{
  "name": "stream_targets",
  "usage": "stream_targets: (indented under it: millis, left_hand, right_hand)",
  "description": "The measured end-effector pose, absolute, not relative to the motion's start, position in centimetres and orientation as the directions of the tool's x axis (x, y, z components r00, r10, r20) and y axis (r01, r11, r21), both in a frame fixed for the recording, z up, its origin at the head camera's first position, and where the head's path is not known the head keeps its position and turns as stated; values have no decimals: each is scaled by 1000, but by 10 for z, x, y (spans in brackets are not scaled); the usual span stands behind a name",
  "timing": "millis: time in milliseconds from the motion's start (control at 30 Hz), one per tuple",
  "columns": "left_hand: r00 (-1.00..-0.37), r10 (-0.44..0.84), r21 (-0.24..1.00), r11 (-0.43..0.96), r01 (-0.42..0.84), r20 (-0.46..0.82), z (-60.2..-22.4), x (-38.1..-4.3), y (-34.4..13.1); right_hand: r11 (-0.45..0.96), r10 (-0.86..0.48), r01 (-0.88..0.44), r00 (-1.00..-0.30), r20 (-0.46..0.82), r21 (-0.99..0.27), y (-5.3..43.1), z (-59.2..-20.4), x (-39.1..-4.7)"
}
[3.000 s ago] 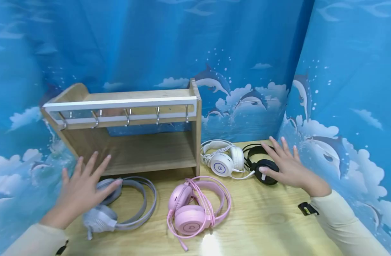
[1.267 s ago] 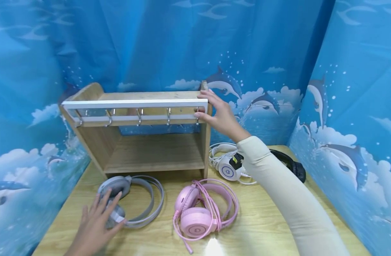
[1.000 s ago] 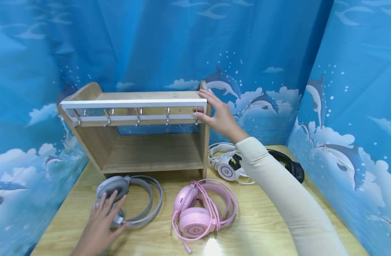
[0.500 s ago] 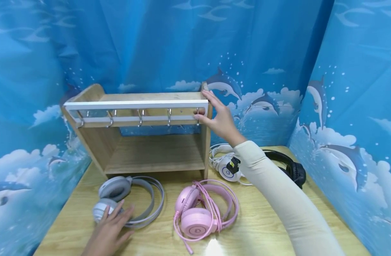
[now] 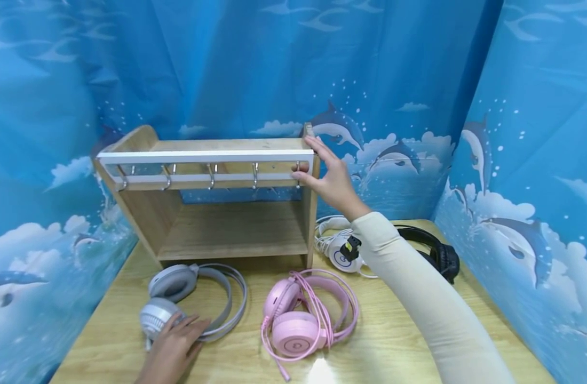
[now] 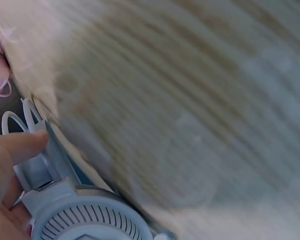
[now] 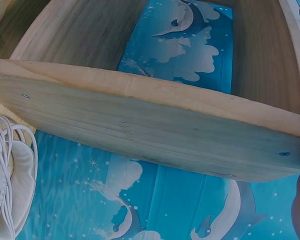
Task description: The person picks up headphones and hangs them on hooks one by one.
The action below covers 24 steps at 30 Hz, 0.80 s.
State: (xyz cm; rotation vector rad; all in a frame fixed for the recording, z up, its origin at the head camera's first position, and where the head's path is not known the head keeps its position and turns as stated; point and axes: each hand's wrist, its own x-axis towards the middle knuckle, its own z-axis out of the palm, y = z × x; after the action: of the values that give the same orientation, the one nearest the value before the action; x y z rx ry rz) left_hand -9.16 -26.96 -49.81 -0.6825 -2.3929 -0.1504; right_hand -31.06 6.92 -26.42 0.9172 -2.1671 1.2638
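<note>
Probably light, its shell stiff and smooth and its band springy, the gray headset (image 5: 178, 282) is best taken by the band's arm beside the lower ear cup. The left hand (image 5: 171, 349) pinches it there, nearly closed, thumb opposite curled fingers. Spread moderately, the right hand (image 5: 334, 184) grips the upper right corner of the wooden hook rack (image 5: 236, 229). Right of the left fingertips lies the pink headset (image 5: 293, 333); well below the right fingers, the white headset (image 5: 339, 260).

The long sleeve (image 5: 409, 288) is plain cream, its black wrist device (image 5: 351, 248) marked with yellow.
</note>
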Motion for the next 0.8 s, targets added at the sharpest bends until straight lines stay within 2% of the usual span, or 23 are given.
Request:
stream_targets:
  millis: [267, 800]
  left_hand:
    - [-659, 398, 0, 856, 517, 638, -497, -97, -269]
    - [-708, 321, 115, 862, 494, 629, -491, -101, -267]
  right_hand:
    - [364, -307, -741, -667, 678, -564, 69, -265, -311]
    - [353, -304, -749, -658, 689, -560, 68, -266, -312]
